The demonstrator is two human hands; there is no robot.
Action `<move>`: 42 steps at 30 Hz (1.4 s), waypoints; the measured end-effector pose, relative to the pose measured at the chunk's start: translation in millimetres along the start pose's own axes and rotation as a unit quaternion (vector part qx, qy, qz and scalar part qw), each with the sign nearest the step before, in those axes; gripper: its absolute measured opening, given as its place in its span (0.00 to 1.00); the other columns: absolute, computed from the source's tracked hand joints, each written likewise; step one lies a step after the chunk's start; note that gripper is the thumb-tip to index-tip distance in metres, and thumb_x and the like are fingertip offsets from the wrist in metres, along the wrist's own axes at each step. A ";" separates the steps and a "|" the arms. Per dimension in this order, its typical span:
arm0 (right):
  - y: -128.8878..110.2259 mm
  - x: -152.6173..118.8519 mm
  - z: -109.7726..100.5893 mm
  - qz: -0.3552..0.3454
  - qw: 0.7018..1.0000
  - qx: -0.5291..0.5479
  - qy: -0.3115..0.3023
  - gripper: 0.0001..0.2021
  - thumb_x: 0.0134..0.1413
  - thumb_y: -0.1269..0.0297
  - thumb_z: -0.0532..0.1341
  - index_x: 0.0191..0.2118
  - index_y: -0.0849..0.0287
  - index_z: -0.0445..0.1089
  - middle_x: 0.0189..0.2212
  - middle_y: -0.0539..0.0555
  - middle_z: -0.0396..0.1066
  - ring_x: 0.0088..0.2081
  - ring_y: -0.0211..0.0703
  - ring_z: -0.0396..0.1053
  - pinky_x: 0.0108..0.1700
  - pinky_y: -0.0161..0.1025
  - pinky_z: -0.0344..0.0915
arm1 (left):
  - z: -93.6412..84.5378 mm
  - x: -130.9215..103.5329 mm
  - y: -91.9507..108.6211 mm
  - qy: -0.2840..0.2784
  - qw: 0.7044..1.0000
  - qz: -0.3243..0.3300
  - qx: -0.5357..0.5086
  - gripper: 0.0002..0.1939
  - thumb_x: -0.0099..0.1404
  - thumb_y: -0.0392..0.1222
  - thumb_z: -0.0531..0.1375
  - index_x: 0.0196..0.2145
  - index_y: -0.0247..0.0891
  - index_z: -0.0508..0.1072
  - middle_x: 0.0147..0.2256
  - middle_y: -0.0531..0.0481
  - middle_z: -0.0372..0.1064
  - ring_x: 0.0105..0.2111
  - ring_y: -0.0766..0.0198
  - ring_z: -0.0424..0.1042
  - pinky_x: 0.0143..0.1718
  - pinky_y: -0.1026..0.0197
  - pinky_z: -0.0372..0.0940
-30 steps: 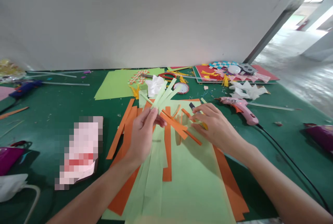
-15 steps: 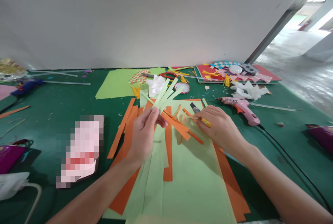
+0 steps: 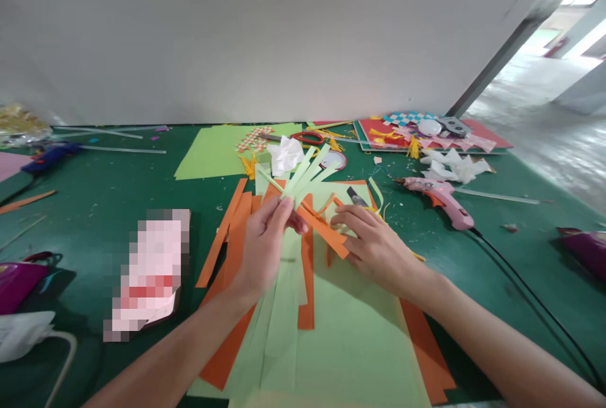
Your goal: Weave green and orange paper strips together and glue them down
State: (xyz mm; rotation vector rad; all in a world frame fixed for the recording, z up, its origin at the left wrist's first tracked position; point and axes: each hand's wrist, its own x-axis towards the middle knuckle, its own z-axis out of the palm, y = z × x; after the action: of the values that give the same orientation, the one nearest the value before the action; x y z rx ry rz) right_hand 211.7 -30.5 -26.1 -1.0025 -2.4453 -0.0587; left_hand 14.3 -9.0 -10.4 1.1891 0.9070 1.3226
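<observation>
At the centre of the frame, light green paper strips (image 3: 305, 171) were pinched between the thumb and fingers of the left hand (image 3: 267, 237), their ends fanned upward. An orange paper strip (image 3: 326, 234) was slanted from beside that hand toward the right hand (image 3: 379, 237), which was held apart from the left with its fingers curled; whether anything was gripped by it could not be told. Below the hands, pale green sheets (image 3: 355, 332) were spread on the desk (image 3: 118, 193). Right of centre, a pink glue gun (image 3: 440, 196) was laid.
</observation>
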 end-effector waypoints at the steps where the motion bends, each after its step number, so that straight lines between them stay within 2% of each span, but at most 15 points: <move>1: -0.3 0.6 -1.4 0.003 1.000 0.016 0.007 0.13 0.56 0.78 0.55 0.24 0.60 0.69 0.43 0.61 0.71 0.52 0.56 0.65 0.47 0.55 0.68 | 0.0 0.1 0.2 0.002 1.000 0.001 0.001 0.15 0.69 0.44 0.57 0.25 0.37 0.69 0.25 0.53 0.65 0.27 0.67 0.67 0.30 0.64 0.64; 4: -1.4 3.3 -9.7 0.048 0.991 0.114 0.043 0.09 0.58 0.75 0.57 0.29 0.59 0.71 0.42 0.60 0.72 0.48 0.50 0.67 0.47 0.51 0.68 | -0.4 -0.1 0.3 0.008 1.000 -0.002 0.003 0.15 0.68 0.44 0.57 0.25 0.37 0.70 0.25 0.53 0.65 0.27 0.67 0.67 0.30 0.64 0.64; 6: -0.9 4.5 -15.5 0.127 0.966 0.208 0.090 0.06 0.57 0.72 0.59 0.32 0.58 0.73 0.39 0.57 0.72 0.43 0.46 0.69 0.46 0.47 0.67 | -0.8 -0.2 -0.1 0.009 1.000 -0.004 0.006 0.15 0.68 0.44 0.57 0.25 0.37 0.70 0.25 0.53 0.65 0.27 0.67 0.67 0.30 0.64 0.64; 8: 2.0 4.8 -19.8 0.238 0.911 0.310 0.135 0.03 0.55 0.68 0.63 0.31 0.56 0.75 0.37 0.54 0.73 0.40 0.43 0.70 0.44 0.43 0.67 | -1.1 -0.2 -0.4 0.007 1.000 -0.005 0.009 0.15 0.69 0.45 0.57 0.25 0.37 0.69 0.25 0.53 0.65 0.27 0.67 0.67 0.30 0.64 0.64; 11: 10.6 4.1 -24.3 0.372 0.788 0.450 0.196 0.04 0.50 0.62 0.67 0.30 0.55 0.75 0.30 0.51 0.73 0.34 0.40 0.70 0.35 0.38 0.67 | -0.6 -0.2 1.0 -0.012 0.999 -0.014 0.026 0.15 0.69 0.44 0.56 0.24 0.37 0.68 0.24 0.54 0.65 0.26 0.67 0.67 0.30 0.64 0.64; 13: 17.0 4.0 -27.8 0.410 0.716 0.511 0.240 0.05 0.47 0.62 0.69 0.29 0.55 0.74 0.28 0.50 0.71 0.31 0.39 0.69 0.32 0.36 0.67 | 0.5 -1.0 3.5 -0.043 0.997 -0.028 0.057 0.16 0.69 0.44 0.55 0.24 0.37 0.68 0.23 0.54 0.66 0.26 0.68 0.68 0.31 0.65 0.64; 14: 19.9 4.1 -30.1 0.417 0.691 0.531 0.259 0.05 0.46 0.62 0.70 0.28 0.54 0.74 0.27 0.49 0.70 0.30 0.38 0.69 0.31 0.35 0.67 | 1.3 -1.8 5.0 -0.064 0.994 -0.036 0.082 0.16 0.69 0.44 0.55 0.24 0.37 0.68 0.23 0.54 0.66 0.26 0.68 0.68 0.31 0.65 0.64; 16: 24.3 4.6 -35.2 0.420 0.667 0.550 0.277 0.06 0.45 0.62 0.70 0.27 0.53 0.73 0.25 0.48 0.69 0.29 0.37 0.68 0.29 0.35 0.66 | 2.8 -4.3 7.4 -0.108 0.983 -0.042 0.145 0.18 0.70 0.44 0.53 0.23 0.37 0.67 0.23 0.54 0.67 0.25 0.68 0.68 0.30 0.65 0.62; 22: 26.4 5.3 -42.3 0.413 0.656 0.570 0.271 0.07 0.43 0.63 0.70 0.26 0.53 0.70 0.24 0.47 0.68 0.25 0.36 0.65 0.25 0.35 0.65 | 3.8 -10.8 5.8 -0.216 0.924 0.009 0.315 0.19 0.71 0.45 0.51 0.23 0.37 0.64 0.23 0.54 0.66 0.25 0.68 0.66 0.28 0.65 0.57; 27: 19.3 5.7 -40.0 0.396 0.684 0.553 0.263 0.06 0.43 0.68 0.69 0.28 0.55 0.71 0.25 0.47 0.71 0.26 0.35 0.67 0.28 0.34 0.64 | 2.8 -10.5 2.2 -0.274 0.895 0.002 0.351 0.20 0.72 0.46 0.49 0.22 0.38 0.60 0.21 0.55 0.62 0.22 0.69 0.60 0.23 0.65 0.51; 32: 13.3 7.2 -40.3 0.378 0.702 0.533 0.283 0.06 0.42 0.70 0.70 0.29 0.56 0.73 0.26 0.48 0.74 0.27 0.34 0.68 0.29 0.33 0.65 | 2.4 -11.5 3.4 -0.311 0.880 -0.012 0.358 0.19 0.72 0.46 0.49 0.24 0.38 0.63 0.22 0.55 0.63 0.21 0.69 0.61 0.23 0.65 0.51; 38: 10.4 5.4 -37.7 0.362 0.743 0.507 0.244 0.07 0.44 0.68 0.70 0.29 0.55 0.71 0.27 0.49 0.74 0.28 0.38 0.71 0.30 0.36 0.68 | 1.7 -12.0 3.8 -0.339 0.870 -0.016 0.358 0.20 0.71 0.46 0.49 0.23 0.37 0.65 0.21 0.55 0.62 0.21 0.68 0.61 0.23 0.65 0.51; 42: 10.2 2.0 -35.1 0.348 0.755 0.511 0.221 0.08 0.46 0.66 0.70 0.32 0.54 0.72 0.28 0.49 0.74 0.30 0.41 0.72 0.31 0.38 0.69 | 1.2 -12.3 4.1 -0.348 0.867 -0.011 0.356 0.19 0.70 0.45 0.50 0.23 0.37 0.66 0.21 0.55 0.62 0.22 0.68 0.62 0.23 0.66 0.52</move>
State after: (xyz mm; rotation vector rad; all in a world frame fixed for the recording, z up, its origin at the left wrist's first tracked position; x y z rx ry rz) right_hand 232.2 -29.5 4.1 -1.0720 -1.1813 1.0438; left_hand 13.6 -21.8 -7.9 2.0355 0.8638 0.4161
